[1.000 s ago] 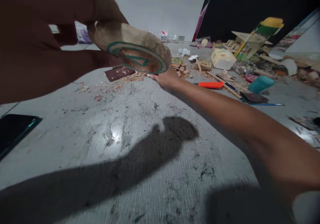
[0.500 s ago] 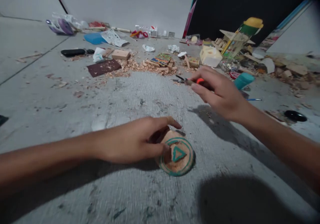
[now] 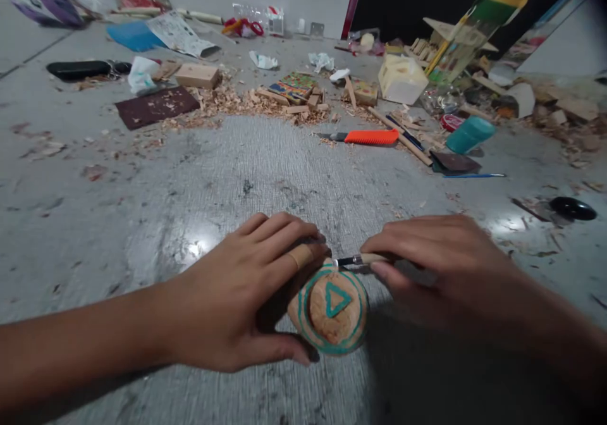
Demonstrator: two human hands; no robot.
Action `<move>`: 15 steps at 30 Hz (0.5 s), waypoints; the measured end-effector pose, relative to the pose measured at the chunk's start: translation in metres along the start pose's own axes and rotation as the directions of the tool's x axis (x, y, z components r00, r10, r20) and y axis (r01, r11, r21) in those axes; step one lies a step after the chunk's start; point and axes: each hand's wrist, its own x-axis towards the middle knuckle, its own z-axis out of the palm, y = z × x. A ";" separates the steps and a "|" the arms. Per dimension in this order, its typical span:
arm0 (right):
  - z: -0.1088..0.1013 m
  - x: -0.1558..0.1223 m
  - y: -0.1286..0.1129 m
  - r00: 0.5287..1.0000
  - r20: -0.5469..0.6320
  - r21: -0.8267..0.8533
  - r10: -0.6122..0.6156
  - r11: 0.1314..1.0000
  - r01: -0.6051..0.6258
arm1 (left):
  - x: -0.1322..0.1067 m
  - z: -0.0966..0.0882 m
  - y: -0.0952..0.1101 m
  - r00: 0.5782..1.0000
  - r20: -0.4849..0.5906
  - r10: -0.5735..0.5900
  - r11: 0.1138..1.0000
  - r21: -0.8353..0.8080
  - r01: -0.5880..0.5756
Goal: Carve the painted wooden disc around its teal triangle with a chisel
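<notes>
A round wooden piece (image 3: 334, 311) with a teal ring and a teal triangle drawn on its top stands on the grey floor (image 3: 237, 172) in front of me. My left hand (image 3: 246, 292) is wrapped around its left side, one finger wearing a tan bandage. My right hand (image 3: 431, 267) pinches a small carving tool (image 3: 358, 260) with a wooden handle, its metal tip touching the piece's upper edge.
An orange-handled knife (image 3: 367, 137) lies further out, next to a teal cup (image 3: 469, 135) and wooden sticks. Wood shavings (image 3: 237, 102), wood blocks, a dark sandpaper sheet (image 3: 156, 105) and a cream box (image 3: 402, 78) are scattered beyond. A black object (image 3: 573, 208) lies at the right.
My left hand brought the wooden piece down from near my face to the floor. My right hand reached out, came back with a small tool and set its tip on the piece.
</notes>
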 end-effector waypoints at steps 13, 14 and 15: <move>-0.002 0.002 -0.001 0.998 0.068 -0.027 -0.018 0.999 0.020 | -0.001 0.003 -0.003 0.996 -0.073 -0.050 0.999 -0.015 0.049; -0.002 0.001 0.000 0.997 0.072 -0.051 -0.023 0.998 0.027 | -0.001 0.002 -0.003 0.996 -0.073 -0.047 0.999 -0.021 0.046; -0.002 0.001 0.000 0.997 0.077 -0.078 -0.028 0.996 0.034 | -0.001 0.001 -0.003 0.997 -0.064 -0.035 0.999 -0.030 0.033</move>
